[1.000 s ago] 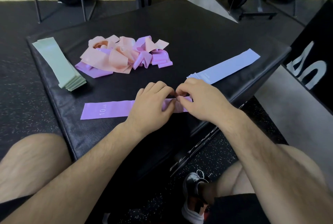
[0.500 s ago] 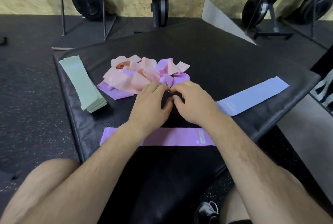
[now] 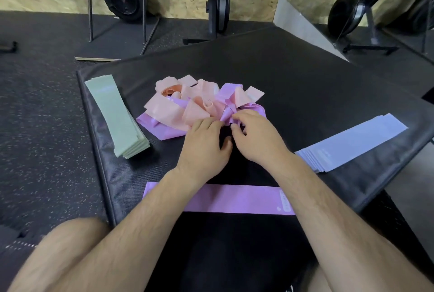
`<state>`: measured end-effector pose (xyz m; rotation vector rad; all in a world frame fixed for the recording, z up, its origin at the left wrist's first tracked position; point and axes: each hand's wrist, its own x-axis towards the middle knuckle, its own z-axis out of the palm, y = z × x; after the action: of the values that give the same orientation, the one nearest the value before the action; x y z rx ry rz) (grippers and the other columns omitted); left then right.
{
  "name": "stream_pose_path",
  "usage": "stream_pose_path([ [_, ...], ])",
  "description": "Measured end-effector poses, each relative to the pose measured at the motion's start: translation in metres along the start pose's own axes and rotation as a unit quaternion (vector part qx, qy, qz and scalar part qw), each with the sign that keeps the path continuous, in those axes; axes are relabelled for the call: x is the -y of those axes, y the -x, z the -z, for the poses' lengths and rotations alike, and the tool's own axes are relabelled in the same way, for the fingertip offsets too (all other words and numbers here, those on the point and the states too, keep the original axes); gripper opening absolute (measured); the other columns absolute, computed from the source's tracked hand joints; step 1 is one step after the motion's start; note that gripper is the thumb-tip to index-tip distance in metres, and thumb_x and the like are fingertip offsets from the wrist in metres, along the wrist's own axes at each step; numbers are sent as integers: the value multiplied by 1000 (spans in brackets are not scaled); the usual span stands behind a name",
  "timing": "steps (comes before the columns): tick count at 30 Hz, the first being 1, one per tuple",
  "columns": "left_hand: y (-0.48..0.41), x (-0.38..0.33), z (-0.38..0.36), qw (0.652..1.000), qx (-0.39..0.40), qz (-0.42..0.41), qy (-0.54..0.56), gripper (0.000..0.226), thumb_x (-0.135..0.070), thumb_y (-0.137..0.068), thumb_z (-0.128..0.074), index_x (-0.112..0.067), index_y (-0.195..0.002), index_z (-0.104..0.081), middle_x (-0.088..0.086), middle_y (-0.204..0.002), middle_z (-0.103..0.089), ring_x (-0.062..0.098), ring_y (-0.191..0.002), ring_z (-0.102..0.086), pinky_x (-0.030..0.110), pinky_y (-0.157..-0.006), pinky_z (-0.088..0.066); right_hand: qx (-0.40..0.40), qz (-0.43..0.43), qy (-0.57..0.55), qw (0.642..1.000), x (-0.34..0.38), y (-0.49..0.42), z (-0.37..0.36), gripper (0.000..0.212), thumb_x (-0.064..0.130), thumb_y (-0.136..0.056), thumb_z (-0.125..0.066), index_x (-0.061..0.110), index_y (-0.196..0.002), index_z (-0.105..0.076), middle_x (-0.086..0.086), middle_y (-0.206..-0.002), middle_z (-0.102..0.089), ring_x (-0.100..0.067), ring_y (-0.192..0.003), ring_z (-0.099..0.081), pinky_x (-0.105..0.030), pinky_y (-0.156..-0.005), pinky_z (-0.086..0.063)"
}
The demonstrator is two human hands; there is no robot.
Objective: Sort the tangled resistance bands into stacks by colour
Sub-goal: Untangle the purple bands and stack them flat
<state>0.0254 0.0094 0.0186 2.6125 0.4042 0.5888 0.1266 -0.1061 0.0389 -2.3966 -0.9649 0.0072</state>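
Note:
A tangle of pink bands (image 3: 169,111) and purple bands (image 3: 162,128) lies in the middle of the black padded box (image 3: 305,80). My right hand (image 3: 256,138) is at the tangle's near edge, with its index finger and thumb pinching a purple band (image 3: 226,114) there. Beside it, the fingertips of my left hand (image 3: 204,145) touch the pile's edge. One flat purple band (image 3: 234,199) lies across the box's near side, under my forearms. A green stack (image 3: 117,115) sits at the left and a pale blue stack (image 3: 352,144) at the right.
The box's edges fall to speckled rubber floor on the left and right. Weight plates, rack legs and a wooden wall stand at the back. My bare knees frame the bottom of the view.
Both hands let go of the flat purple band near the front edge and moved forward to the tangle. The view has tilted up.

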Motion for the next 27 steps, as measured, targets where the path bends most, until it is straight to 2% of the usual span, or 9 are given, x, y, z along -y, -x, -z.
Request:
stream_pose_path([
  [3,-1,-4,6,999,-32,-1,39,24,-23,-89,-56,-11,-107,-68,3,-105,-67,25,-100,-56,35,-92,-45,-64,5,-36,997,2,4,7,30,34,-97,-53,17,-82,-73,5,-80,-67,-13,-77,-57,-37,-67,-52],
  [6,0,-9,12,994,-64,4,90,11,-9,-87,-57,-12,-97,-61,0,-98,-61,20,-92,-55,35,-80,-47,-101,-17,-101,990,5,14,16,43,43,-94,-66,11,-66,-69,7,-57,-58,-10,-63,-52,-17,-55,-40],
  [8,1,-12,14,992,-71,6,105,11,-6,-85,-55,-13,-93,-55,-3,-93,-56,15,-86,-50,31,-73,-44,-104,-60,-161,980,4,22,22,41,38,-89,-75,10,-63,-62,9,-52,-53,-7,-53,-47,-14,-52,-37],
  [12,7,-18,14,990,-63,-3,126,8,-9,-89,-57,-13,-96,-57,-4,-94,-54,15,-85,-51,32,-72,-46,-57,-129,-197,970,-1,35,26,13,21,-86,-72,18,-90,-60,4,-64,-56,-3,-58,-50,-15,-59,-41],
  [15,10,-22,12,991,-47,-6,123,7,-12,-91,-57,-12,-99,-59,-3,-96,-58,17,-86,-53,38,-75,-49,0,-145,-185,972,-6,40,29,38,14,-89,-62,23,-126,-60,6,-61,-53,-6,-63,-54,-21,-67,-43],
  [20,14,-23,11,995,-47,-12,84,13,-14,-89,-59,-15,-100,-63,-6,-89,-62,19,-86,-51,40,-77,-48,16,-171,-191,966,-9,42,33,54,13,-85,-63,25,-134,-45,4,-64,-58,-11,-68,-56,-31,-67,-49],
  [23,15,-22,11,997,-40,-18,59,13,-15,-89,-60,-16,-101,-65,-6,-85,-62,19,-84,-51,40,-77,-48,44,-165,-165,971,-10,40,31,37,16,-83,-65,28,-117,-57,6,-78,-62,-11,-75,-59,-26,-64,-44],
  [25,15,-20,10,998,-35,-22,54,12,-16,-89,-61,-16,-100,-66,-6,-82,-62,20,-83,-52,41,-77,-49,33,-139,-114,983,-12,37,26,11,21,-81,-65,26,-90,-66,1,-87,-60,-12,-71,-57,-24,-58,-38],
  [27,14,-19,8,998,-32,-27,53,14,-15,-88,-62,-16,-101,-67,-6,-82,-62,20,-83,-52,42,-77,-49,7,-110,-88,990,-13,32,22,23,23,-86,-61,20,-64,-54,1,-76,-47,-12,-61,-44,-24,-53,-30],
])
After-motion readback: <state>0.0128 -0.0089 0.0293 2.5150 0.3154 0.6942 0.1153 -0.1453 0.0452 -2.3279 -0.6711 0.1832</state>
